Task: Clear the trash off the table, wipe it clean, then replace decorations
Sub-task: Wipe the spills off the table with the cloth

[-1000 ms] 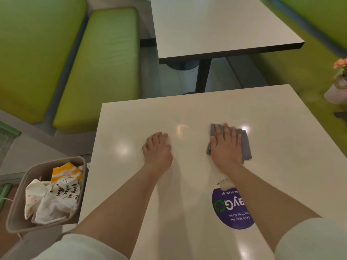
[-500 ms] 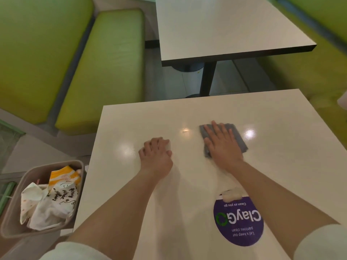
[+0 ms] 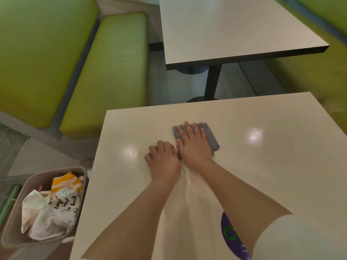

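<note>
My right hand point(image 3: 193, 145) pressed flat, fingers straight, on the grey cloth point(image 3: 211, 136) at mid-table point(image 3: 262, 166); my left hand point(image 3: 163, 162), fingers curled and holding nothing, rested just beside it.

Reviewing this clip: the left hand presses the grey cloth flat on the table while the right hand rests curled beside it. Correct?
Not quite: the hands are swapped. In the head view the right hand presses the grey cloth flat on the table, while the left hand rests curled beside it.
</note>
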The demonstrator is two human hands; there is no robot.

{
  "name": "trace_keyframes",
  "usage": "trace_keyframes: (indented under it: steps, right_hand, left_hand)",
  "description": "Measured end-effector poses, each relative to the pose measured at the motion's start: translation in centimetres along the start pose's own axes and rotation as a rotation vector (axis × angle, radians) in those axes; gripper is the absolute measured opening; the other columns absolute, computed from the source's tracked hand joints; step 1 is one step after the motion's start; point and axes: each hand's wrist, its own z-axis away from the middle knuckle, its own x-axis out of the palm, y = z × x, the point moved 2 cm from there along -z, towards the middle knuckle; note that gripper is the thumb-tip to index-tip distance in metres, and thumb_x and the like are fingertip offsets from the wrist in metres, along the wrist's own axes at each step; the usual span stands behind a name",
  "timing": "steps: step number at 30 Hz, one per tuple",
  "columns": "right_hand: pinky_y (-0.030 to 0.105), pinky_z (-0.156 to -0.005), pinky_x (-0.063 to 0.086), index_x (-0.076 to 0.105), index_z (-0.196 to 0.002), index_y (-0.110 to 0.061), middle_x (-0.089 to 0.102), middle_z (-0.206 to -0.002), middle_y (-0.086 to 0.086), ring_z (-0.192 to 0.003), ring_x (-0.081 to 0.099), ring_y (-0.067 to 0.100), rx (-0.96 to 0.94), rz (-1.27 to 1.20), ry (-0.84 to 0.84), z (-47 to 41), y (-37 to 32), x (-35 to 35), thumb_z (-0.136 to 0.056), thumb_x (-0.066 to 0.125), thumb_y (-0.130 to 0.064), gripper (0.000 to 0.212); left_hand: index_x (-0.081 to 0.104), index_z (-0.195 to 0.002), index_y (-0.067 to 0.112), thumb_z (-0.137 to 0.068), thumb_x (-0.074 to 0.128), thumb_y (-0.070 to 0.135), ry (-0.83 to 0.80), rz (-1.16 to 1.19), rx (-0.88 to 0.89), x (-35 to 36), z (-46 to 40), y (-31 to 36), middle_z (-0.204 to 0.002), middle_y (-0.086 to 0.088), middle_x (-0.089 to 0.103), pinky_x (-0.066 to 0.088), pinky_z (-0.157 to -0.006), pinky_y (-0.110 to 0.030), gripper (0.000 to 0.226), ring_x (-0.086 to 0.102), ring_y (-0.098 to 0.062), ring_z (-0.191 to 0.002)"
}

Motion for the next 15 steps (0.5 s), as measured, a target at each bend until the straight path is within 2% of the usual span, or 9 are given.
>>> trace_keyframes:
  steps: [1, 3, 6, 9, 12, 15]
  right_hand:
    - [0.039, -0.12, -0.013, 0.0, -0.156, -0.03, -0.009, -0.164, -0.001, -0.15, -0.013, 0.02, -0.028, 0.003, -0.016, -0.2, 0.0, 0.1, -0.105, 0.011, -0.042, 0.054]
    - [0.038, -0.12, -0.012, 0.001, -0.156, -0.032, -0.008, -0.164, -0.003, -0.15, -0.011, 0.018, -0.078, 0.008, -0.025, -0.5, 1.3, -0.2, -0.105, 0.01, -0.043, 0.053]
    - [0.037, -0.12, -0.011, 0.004, -0.156, -0.032, -0.004, -0.164, -0.004, -0.151, -0.008, 0.018, -0.026, 0.007, 0.004, -0.9, 5.4, -1.6, -0.105, 0.012, -0.041, 0.052]
    - [0.038, -0.12, -0.009, 0.004, -0.156, -0.031, -0.004, -0.164, -0.004, -0.151, -0.007, 0.019, 0.062, 0.016, 0.034, -0.6, 10.5, -2.9, -0.105, 0.012, -0.039, 0.053]
    - [0.041, -0.122, -0.006, 0.0, -0.156, -0.03, -0.005, -0.164, -0.003, -0.151, -0.007, 0.02, 0.145, 0.035, 0.04, -0.8, 14.2, -3.7, -0.105, 0.009, -0.039, 0.053]
    - [0.044, -0.122, -0.006, -0.001, -0.156, -0.029, -0.005, -0.165, 0.0, -0.151, -0.006, 0.023, 0.312, 0.047, 0.082, -2.2, 14.1, -3.6, -0.105, 0.009, -0.041, 0.053]
  left_hand:
    - [0.06, -0.095, 0.017, -0.097, 0.04, 0.033, 0.028, -0.037, 0.004, -0.1, -0.2, 0.3, -0.099, -0.002, 0.054, 0.037, -0.075, -0.037, 0.025, 0.049, -0.026, -0.09]
    - [0.058, -0.096, 0.016, -0.098, 0.043, 0.028, 0.04, -0.095, 0.017, -0.3, -1.0, 0.4, -0.097, -0.003, 0.054, 0.037, -0.072, -0.037, 0.019, 0.05, -0.026, -0.088]
    - [0.056, -0.108, 0.021, -0.1, 0.042, 0.027, 0.035, -0.049, 0.036, -0.7, -2.5, 0.1, -0.105, -0.001, 0.054, 0.035, -0.082, -0.036, 0.017, 0.049, -0.024, -0.098]
    - [0.05, -0.127, 0.026, -0.101, 0.04, 0.031, 0.008, -0.008, 0.035, -0.4, -4.1, -0.2, -0.125, 0.001, 0.049, 0.031, -0.093, -0.034, 0.028, 0.043, -0.022, -0.115]
    - [0.029, -0.148, 0.023, -0.103, 0.033, 0.037, -0.09, 0.009, 0.048, 0.0, -5.7, -0.8, -0.153, 0.0, 0.028, 0.02, -0.112, -0.037, 0.047, 0.023, -0.023, -0.14]
    - [0.007, -0.155, 0.023, -0.104, 0.02, 0.04, -0.235, 0.041, 0.018, 0.7, -6.0, -1.3, -0.163, 0.003, 0.003, 0.0, -0.121, -0.042, 0.055, -0.002, -0.022, -0.149]
